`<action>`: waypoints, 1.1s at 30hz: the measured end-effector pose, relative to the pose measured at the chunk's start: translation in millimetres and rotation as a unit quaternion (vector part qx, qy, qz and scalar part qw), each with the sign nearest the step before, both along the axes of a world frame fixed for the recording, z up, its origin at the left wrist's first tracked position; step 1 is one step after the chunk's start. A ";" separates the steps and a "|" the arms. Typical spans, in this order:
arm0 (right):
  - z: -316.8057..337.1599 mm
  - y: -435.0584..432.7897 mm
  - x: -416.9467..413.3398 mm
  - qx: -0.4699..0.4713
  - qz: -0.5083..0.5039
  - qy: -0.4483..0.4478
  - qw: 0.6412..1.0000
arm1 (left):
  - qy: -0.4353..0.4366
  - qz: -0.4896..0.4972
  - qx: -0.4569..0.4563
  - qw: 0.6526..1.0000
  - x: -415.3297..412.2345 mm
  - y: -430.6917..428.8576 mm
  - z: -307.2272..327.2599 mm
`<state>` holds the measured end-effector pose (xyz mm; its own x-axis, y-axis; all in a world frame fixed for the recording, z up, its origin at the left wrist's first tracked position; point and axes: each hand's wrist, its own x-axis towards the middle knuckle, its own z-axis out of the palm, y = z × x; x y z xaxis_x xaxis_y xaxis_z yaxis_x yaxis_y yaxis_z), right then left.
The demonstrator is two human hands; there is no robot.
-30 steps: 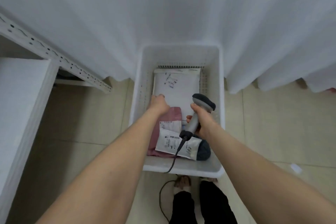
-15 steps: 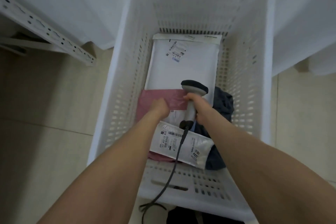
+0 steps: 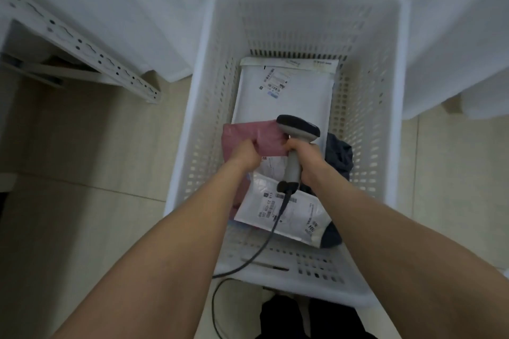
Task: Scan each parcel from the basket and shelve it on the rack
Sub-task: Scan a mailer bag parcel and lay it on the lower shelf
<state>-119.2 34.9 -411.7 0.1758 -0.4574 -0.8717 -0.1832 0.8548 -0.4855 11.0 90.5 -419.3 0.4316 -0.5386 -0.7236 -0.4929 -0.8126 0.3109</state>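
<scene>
left hand (image 3: 246, 153) is gripping the pink parcel (image 3: 249, 137) in the basket (image 3: 396, 118), right hand (image 3: 308, 158) clutching the scanner (image 3: 296, 143); next, probably exposing its label.

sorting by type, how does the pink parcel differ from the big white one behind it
The pink parcel is crumpled and gripped by the left hand; the white parcel lies flat, unheld. The pink parcel overlaps the white parcel's near edge. Both are in the basket.
</scene>
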 end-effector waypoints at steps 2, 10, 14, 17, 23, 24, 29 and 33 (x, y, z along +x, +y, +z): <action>36.7 -5.4 2.7 0.000 -0.024 -0.024 0.999 | -0.002 0.041 -0.032 0.999 1.4 -6.7 37.7; 208.4 -22.3 1.4 -0.016 -0.120 -0.084 0.989 | -0.023 0.152 -0.030 0.988 16.4 -15.1 209.2; 302.2 -31.6 -6.0 0.005 -0.150 -0.120 0.981 | 0.004 0.208 -0.032 0.978 18.6 -9.6 299.1; 375.5 -35.6 -11.1 0.006 -0.164 -0.139 0.977 | 0.016 0.212 -0.068 0.975 14.5 -8.9 369.1; 512.2 -36.9 -15.7 -0.018 -0.134 -0.194 0.972 | 0.040 0.225 -0.166 0.959 27.8 -20.1 500.7; 532.4 -37.1 -16.7 -0.019 -0.118 -0.202 0.972 | 0.035 0.222 -0.171 0.959 31.1 -22.0 520.1; 616.7 -40.3 -22.0 -0.050 -0.038 -0.251 0.966 | 0.058 0.242 -0.214 0.945 44.3 -22.1 590.0; 661.8 -46.7 -26.9 -0.080 -0.012 -0.278 0.957 | 0.105 0.314 -0.258 0.908 55.0 -11.8 608.2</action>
<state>-146.1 -11.7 250.1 0.5804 -0.5864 -0.5650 0.1594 0.7622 -0.6274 66.0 78.7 188.9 0.6528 -0.5241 -0.5469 0.1313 -0.6328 0.7631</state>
